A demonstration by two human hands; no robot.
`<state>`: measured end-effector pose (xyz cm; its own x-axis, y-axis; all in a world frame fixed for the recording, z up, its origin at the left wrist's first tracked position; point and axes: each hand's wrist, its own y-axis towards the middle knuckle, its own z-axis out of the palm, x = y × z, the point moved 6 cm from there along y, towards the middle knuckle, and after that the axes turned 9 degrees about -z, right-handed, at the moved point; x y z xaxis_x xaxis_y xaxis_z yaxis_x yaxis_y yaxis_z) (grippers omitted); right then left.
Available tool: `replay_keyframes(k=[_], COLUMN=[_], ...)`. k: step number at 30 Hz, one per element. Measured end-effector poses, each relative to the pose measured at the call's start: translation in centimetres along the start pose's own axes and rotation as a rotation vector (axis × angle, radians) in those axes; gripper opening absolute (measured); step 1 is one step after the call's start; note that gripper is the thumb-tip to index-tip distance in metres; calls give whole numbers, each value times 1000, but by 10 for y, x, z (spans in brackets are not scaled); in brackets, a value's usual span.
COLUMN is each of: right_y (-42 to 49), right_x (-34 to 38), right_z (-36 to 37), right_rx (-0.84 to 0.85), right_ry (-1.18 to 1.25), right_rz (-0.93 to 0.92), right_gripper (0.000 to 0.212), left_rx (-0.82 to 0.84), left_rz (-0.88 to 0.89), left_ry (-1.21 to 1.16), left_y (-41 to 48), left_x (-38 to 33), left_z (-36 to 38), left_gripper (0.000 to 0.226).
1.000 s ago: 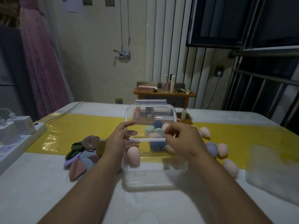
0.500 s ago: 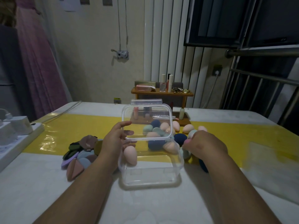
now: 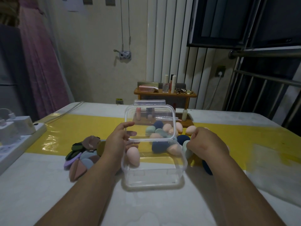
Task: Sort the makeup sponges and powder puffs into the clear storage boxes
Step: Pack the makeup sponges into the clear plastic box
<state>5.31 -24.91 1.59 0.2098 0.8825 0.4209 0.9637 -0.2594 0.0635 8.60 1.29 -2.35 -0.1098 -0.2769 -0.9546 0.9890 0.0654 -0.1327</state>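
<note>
A clear storage box [image 3: 154, 178] stands on the table before me with its hinged lid [image 3: 149, 118] raised. My left hand [image 3: 117, 141] pinches the lid's left edge and holds it up. Inside the box lie a pink sponge [image 3: 133, 156], a dark blue sponge [image 3: 158, 146] and a peach sponge [image 3: 174, 149]. My right hand [image 3: 206, 141] curls over a pale green sponge [image 3: 186, 150] just right of the box. More egg-shaped sponges [image 3: 190, 129] lie behind the box and under my right arm. A heap of flat powder puffs [image 3: 83, 152] sits to the left.
A white power strip with chargers [image 3: 14, 136] lies at the table's left edge. A wooden rack with cosmetics [image 3: 164, 93] stands behind the table. A clear plastic sheet [image 3: 270, 168] covers the table at the right.
My right hand left the box opening and moved right to the loose sponges beside it. My left hand kept hold of the raised lid.
</note>
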Motion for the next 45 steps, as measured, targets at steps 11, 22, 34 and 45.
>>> replay_keyframes(k=[11,22,34,45], right_y=[-16,-34,-39,-37], right_x=[24,70,89,96], right_z=[-15,21,35,46], right_rx=[-308,-53,112,196], right_ry=[320,293,96,13], right_rz=[-239,-568,-590,-577], right_gripper=[27,20,11,13], left_rx=[-20,1,11,21], left_rz=[-3,26,31,41], left_ry=[53,18,40,23], left_y=[5,7,5,5], left_x=[4,3,3,4], left_z=[-4,-3,-2,-4], left_gripper=[51,51,51,51])
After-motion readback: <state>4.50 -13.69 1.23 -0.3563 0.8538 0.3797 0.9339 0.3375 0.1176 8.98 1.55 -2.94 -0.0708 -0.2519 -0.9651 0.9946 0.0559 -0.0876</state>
